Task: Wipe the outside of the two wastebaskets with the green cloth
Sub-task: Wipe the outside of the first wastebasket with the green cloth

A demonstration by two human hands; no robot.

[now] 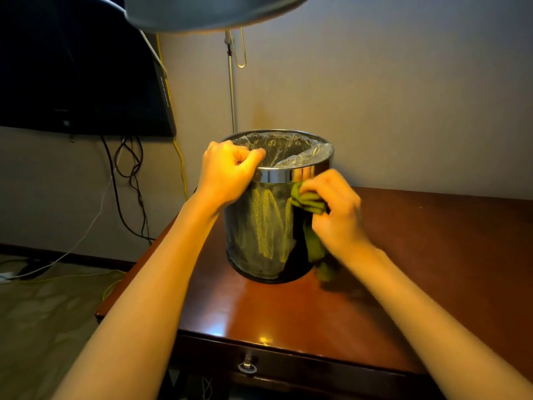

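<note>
A round black wastebasket (265,232) with a shiny chrome rim and a clear plastic liner stands upright on a dark wooden table (432,255). My left hand (227,171) grips the rim on its left side, fingers curled over the edge. My right hand (337,209) holds a bunched green cloth (307,200) against the basket's right side, just under the chrome band. The cloth's loose end hangs down to the tabletop. Only one wastebasket is in view.
The table has a drawer with a metal ring pull (247,366) at its front edge. A dark wall-mounted screen (80,67) with dangling cables (129,183) is at the left. A metal pole (232,82) stands behind the basket. A grey lampshade (213,10) hangs overhead.
</note>
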